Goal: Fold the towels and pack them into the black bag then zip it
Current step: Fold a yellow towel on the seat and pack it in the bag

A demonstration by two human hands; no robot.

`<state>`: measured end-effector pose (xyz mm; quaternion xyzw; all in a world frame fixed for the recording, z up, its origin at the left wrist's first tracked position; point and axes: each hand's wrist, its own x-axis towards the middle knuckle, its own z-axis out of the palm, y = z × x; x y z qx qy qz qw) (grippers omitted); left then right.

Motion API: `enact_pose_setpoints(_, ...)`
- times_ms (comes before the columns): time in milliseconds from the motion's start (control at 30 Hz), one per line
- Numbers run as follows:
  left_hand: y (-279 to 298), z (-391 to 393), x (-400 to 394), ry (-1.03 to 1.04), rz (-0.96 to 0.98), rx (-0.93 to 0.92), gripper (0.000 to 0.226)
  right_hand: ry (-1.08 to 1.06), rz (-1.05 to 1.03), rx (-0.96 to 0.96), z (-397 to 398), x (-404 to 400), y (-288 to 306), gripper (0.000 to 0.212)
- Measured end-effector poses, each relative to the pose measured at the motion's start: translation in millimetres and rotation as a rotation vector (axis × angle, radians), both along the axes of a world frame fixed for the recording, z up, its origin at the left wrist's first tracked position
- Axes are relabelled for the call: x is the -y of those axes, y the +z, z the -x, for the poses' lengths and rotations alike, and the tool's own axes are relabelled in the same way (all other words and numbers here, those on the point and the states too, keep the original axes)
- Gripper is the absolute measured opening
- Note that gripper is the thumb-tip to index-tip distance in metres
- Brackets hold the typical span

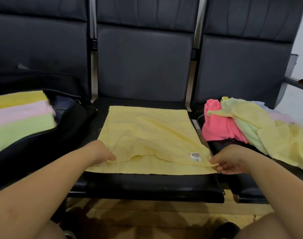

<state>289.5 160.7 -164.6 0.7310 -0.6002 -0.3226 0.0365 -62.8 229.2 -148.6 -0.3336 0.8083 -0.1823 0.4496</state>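
A pale yellow towel lies on the middle seat, its top layer folded toward me and a barcode label near its right front corner. My left hand pinches the left end of that folded edge. My right hand pinches the right end. The black bag lies unzipped on the left seat, holding folded yellow, pink and green towels.
A loose heap of towels, pink, green, yellow and pale lilac, sits on the right seat. Dark padded seat backs rise behind. A metal armrest juts at the far right. Tan floor shows below the seat.
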Motion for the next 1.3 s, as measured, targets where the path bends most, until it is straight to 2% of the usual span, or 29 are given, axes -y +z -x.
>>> enact_pose_setpoints(100, 10, 0, 5, 0.19, 0.007, -0.33, 0.018, -0.055, 0.133, 0.052, 1, 1, 6, 0.017)
enact_pose_setpoints(200, 28, -16, 10, 0.343, 0.062, -0.67, 0.009, -0.172, 0.372, 0.223, 7, 0, 22, 0.011)
enact_pose_setpoints(267, 37, -32, 10, 0.353, 0.071, -0.74, 0.008, -0.202, 0.408, 0.309, 11, -4, 31, 0.009)
enact_pose_setpoints(300, 37, -39, 8, 0.328, 0.05, -0.681, 0.011, -0.175, 0.37, 0.293, 12, -7, 31, 0.01)
enact_pose_setpoints(400, 24, -54, 0, 0.142, -0.108, -0.27, 0.024, 0.009, 0.122, 0.129, 11, -14, 16, 0.014)
enact_pose_setpoints(467, 14, -55, -7, 0.016, -0.223, -0.065, 0.03, 0.085, 0.006, 0.03, 5, -14, 4, 0.011)
enact_pose_setpoints(533, 9, -51, -12, -0.02, -0.221, -0.002, 0.031, 0.095, -0.019, -0.059, 0, -10, -6, 0.009)
enact_pose_setpoints(633, 10, -42, -19, -0.016, -0.1, 0.029, 0.034, 0.091, -0.02, -0.169, -3, -4, -15, 0.018)
enact_pose_setpoints(800, 7, -33, -30, 0.004, -0.007, 0.03, 0.029, 0.008, 0.005, -0.042, -8, -11, -15, 0.017)
enact_pose_setpoints(933, 7, -35, -31, 0.127, -0.005, -0.162, 0.02, 0.017, 0.036, 0.025, -11, -17, -9, 0.008)
enact_pose_setpoints(1033, 15, -40, -32, 0.24, 0.005, -0.497, 0.009, -0.012, 0.16, 0.154, -12, -20, 4, 0.006)
enact_pose_setpoints(1067, 21, -44, -33, 0.257, 0.032, -0.603, 0.004, -0.04, 0.211, 0.209, -12, -21, 11, 0.007)
enact_pose_setpoints(1167, 46, -52, -41, 0.275, 0.131, -0.815, 0.023, -0.107, 0.352, 0.377, -11, -28, 41, 0.005)
enact_pose_setpoints(1300, 108, -58, -53, 0.237, 0.337, -1.069, 0.01, -0.093, 0.595, 0.547, -15, -43, 102, 0.007)
